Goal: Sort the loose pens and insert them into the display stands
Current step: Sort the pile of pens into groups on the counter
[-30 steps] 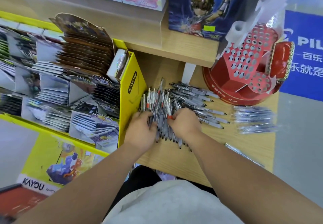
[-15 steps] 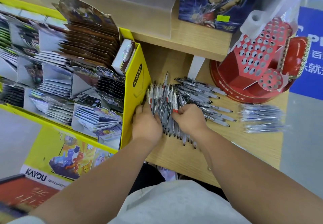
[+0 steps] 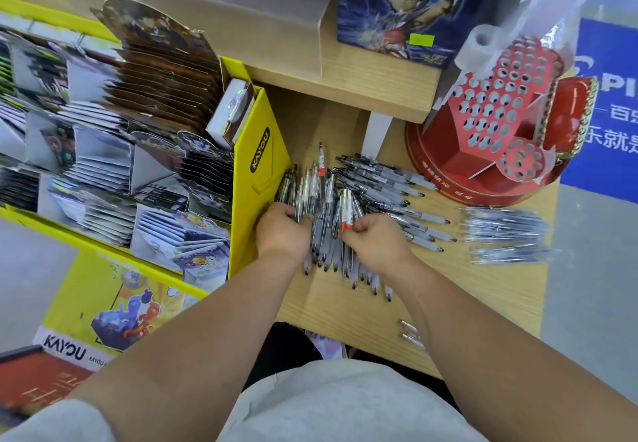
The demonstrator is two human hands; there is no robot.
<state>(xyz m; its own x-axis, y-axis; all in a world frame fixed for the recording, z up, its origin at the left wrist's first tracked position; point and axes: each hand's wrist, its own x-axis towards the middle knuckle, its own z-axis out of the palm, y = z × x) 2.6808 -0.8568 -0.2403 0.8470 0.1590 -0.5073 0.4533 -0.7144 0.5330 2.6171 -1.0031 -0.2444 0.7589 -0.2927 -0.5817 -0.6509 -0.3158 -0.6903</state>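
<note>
**A:** Which step is in hand?

**B:** Sorting. The loose pens [image 3: 379,182] lie heaped on the bench [image 3: 483,289] beside the yellow card rack [image 3: 262,165]. Your left grip [image 3: 283,231] curls over one bundle, and your right grip [image 3: 374,243] pinches the red-banded pens [image 3: 346,212].

**A:** And next?

**B:** Probably lift those clear, tips aligned, and carry them to the red display stand [image 3: 490,120], whose holes look empty.

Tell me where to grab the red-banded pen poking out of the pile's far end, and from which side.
Pinch the red-banded pen at its far end, beyond the red band, coming from above on the far side. That end juts clear of the pen pile; the near part lies wedged between neighbours.
</note>
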